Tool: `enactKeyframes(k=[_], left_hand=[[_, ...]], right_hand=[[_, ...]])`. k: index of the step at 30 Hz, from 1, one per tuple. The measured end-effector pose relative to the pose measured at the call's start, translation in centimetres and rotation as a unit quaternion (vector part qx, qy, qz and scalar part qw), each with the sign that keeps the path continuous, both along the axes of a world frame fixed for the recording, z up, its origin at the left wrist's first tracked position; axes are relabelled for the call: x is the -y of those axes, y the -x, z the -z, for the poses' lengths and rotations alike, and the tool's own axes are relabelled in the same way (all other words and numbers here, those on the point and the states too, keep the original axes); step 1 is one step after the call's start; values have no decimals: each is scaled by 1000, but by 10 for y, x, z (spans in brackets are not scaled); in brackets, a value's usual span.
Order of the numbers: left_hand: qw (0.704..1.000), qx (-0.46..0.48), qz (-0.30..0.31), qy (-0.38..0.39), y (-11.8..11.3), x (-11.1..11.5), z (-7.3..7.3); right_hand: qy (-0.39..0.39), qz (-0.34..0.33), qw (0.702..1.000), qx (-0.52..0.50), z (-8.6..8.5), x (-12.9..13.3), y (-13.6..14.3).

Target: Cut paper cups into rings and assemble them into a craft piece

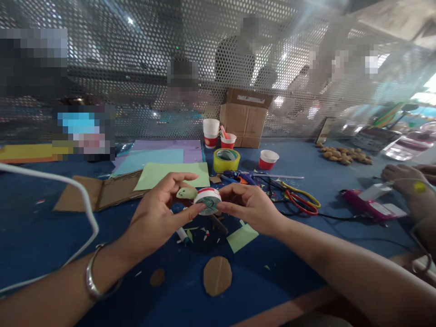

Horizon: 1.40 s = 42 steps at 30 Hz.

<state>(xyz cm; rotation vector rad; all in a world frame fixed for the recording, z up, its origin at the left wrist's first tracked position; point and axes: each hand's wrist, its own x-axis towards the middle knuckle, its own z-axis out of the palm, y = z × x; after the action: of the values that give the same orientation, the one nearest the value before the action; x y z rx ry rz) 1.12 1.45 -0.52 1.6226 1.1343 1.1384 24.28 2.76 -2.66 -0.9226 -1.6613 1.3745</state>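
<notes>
Between my two hands is a small round craft piece, a white and red paper-cup ring with a greenish face turned toward me. A pale green paper head with a drawn smile sticks out at its left side. My left hand grips the piece from the left, thumb on the front. From the right, the fingers and thumb of my right hand close on its edge. Below lie a large cardboard disc, a smaller disc, a light green paper scrap and a marker.
Behind my hands stand a yellow tape roll, stacked paper cups, a single cup and a cardboard box. Cables and a magenta device lie right, near another person's hand. A white cord crosses left.
</notes>
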Motion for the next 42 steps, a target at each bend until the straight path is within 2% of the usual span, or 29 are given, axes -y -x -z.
enactKeyframes(k=[2,6,8,10,13,17,24,26,29,33,35,39,42], left_hand=[[1000,14,-1,14,-1,2,1],[984,55,74,150,-4,1,5],[983,57,74,160,-5,0,6],[987,41,46,147,-7,0,5],[996,37,-2,84,-6,2,6],[998,54,-1,23,-4,5,7],[994,65,-7,82,-6,2,2],[991,90,-8,98,-7,0,3],[988,107,-12,111,-8,-1,6],[994,53,-28,95,-10,0,11],[994,40,-27,100,-12,1,13],[988,91,5,126,-15,3,15],[990,99,-9,104,-12,2,17]], right_hand=[[-9,-1,1000,-1,0,1,0],[-20,7,1000,1,-2,1,-1],[-21,10,1000,9,-2,1,-1],[-16,10,1000,9,-2,0,0],[-12,0,1000,-11,-1,-2,1],[6,-10,1000,-19,0,-2,2],[16,-3,1000,-8,4,-3,2],[-15,21,1000,17,4,-3,2],[-119,72,986,88,2,1,2],[-246,74,951,173,1,6,5],[-271,69,940,195,1,8,7],[-285,79,931,215,0,8,8],[-298,114,923,215,-7,3,0]])
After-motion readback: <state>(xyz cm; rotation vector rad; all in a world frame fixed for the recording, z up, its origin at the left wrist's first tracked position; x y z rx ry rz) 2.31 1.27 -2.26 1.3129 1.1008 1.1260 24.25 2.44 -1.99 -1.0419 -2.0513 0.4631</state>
